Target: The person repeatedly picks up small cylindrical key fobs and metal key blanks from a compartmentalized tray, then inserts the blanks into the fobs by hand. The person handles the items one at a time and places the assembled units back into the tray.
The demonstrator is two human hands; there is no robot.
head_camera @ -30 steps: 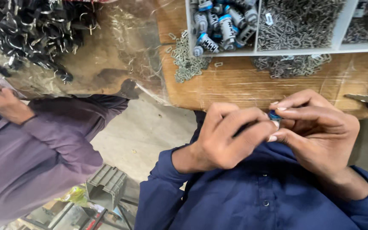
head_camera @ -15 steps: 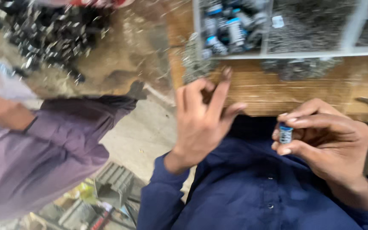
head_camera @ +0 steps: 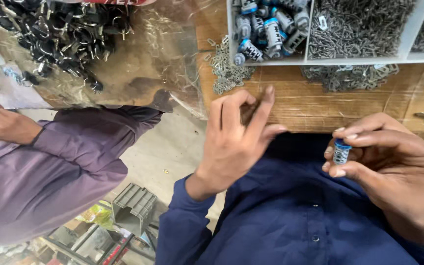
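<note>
Small blue-capped cylinder [head_camera: 341, 152] sits pinched in my right hand [head_camera: 393, 167], my left hand [head_camera: 236, 142] spread empty above the wooden surface [head_camera: 310, 103], assembly apparently unfinished.

Small blue-capped cylinder [head_camera: 341, 151] in right hand [head_camera: 393, 167], left hand [head_camera: 234, 142] empty
</note>
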